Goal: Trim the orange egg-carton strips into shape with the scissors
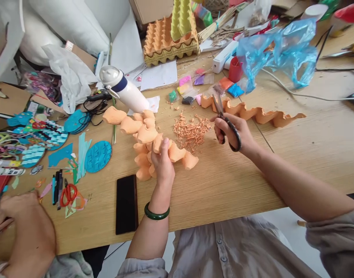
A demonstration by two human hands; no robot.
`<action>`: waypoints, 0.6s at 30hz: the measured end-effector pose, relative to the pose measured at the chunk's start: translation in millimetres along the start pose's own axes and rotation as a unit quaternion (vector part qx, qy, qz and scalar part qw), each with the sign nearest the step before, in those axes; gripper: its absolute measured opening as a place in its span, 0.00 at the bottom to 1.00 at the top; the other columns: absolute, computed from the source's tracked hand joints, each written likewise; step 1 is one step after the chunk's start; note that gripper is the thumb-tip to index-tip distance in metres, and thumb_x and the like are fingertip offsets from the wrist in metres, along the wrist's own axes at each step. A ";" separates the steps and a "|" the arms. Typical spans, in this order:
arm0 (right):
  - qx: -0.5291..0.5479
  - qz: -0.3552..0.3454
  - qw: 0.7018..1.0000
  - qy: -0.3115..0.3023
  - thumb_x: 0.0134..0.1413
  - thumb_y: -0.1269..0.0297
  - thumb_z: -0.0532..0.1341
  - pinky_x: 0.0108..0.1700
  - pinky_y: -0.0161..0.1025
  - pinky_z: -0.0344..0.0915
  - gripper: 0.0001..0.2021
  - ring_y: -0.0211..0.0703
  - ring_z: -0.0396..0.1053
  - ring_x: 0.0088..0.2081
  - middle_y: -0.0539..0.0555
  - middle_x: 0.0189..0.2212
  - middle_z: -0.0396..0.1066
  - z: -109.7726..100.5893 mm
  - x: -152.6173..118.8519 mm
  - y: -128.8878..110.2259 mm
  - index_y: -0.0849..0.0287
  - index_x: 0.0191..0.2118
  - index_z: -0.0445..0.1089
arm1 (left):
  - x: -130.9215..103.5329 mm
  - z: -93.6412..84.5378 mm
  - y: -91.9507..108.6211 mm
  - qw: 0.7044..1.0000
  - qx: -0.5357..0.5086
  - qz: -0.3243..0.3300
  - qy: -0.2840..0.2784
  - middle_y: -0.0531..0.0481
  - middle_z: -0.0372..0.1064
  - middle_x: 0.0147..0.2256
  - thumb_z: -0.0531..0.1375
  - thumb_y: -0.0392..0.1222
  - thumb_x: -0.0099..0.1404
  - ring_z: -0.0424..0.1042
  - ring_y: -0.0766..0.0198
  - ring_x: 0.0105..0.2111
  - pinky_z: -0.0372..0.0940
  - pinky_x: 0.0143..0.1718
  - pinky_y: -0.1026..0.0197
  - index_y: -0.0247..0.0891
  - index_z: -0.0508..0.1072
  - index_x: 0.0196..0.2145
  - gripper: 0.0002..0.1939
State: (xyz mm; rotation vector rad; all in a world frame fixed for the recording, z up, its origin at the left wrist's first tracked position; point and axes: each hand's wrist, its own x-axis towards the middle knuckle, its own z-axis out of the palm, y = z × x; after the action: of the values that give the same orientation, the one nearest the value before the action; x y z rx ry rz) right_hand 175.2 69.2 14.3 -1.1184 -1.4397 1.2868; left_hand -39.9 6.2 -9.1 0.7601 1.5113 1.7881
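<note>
My left hand grips a strip of orange egg carton, its row of cups running from upper left to lower right. More loose orange egg cups lie beneath and beside that strip. In my right hand is a pair of dark-handled scissors, blades pointing up and away from me; whether the blades are parted is hard to make out. Between my hands a pile of small orange carton scraps is spread on the table. Behind the scissors rests a long wavy orange carton strip.
Stacked egg trays stand at the back. A white bottle leans left of centre, and a phone lies near the front edge. Red scissors and blue discs are at left, beside another person's arm. A blue plastic bag sits at back right.
</note>
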 end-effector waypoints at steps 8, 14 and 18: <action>0.085 -0.011 0.996 0.034 0.56 0.39 0.69 0.22 0.35 0.63 0.23 0.34 0.57 0.21 0.42 0.22 0.58 0.6 0.8 3.7 0.55 0.40 0.69 | 0.9 0.3 -2.1 1.000 -0.015 -0.002 0.003 0.42 0.77 0.55 0.70 0.55 0.63 0.73 0.53 0.61 0.69 0.62 0.53 0.39 0.80 0.50 0.23; 0.059 -0.085 0.993 0.049 0.56 0.40 0.70 0.25 0.34 0.67 0.23 0.33 0.60 0.23 0.43 0.23 0.61 0.9 -0.6 15.8 0.56 0.42 0.70 | 3.9 -0.2 -8.6 1.000 -0.017 -0.010 -0.008 0.42 0.78 0.55 0.71 0.54 0.63 0.74 0.51 0.60 0.66 0.66 0.49 0.40 0.80 0.51 0.23; 0.066 -0.074 0.994 0.055 0.61 0.38 0.66 0.21 0.34 0.63 0.23 0.33 0.58 0.19 0.42 0.20 0.59 1.3 3.3 26.3 0.56 0.41 0.69 | 5.9 0.3 -12.9 1.000 -0.024 -0.011 -0.014 0.44 0.76 0.59 0.71 0.52 0.63 0.69 0.51 0.66 0.62 0.69 0.48 0.41 0.80 0.51 0.22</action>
State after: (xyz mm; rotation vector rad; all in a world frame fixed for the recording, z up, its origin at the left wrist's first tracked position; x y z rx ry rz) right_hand 175.0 73.7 -11.9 -0.9625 -1.3114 1.1796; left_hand -41.7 12.4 -21.7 0.7406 1.4485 1.7832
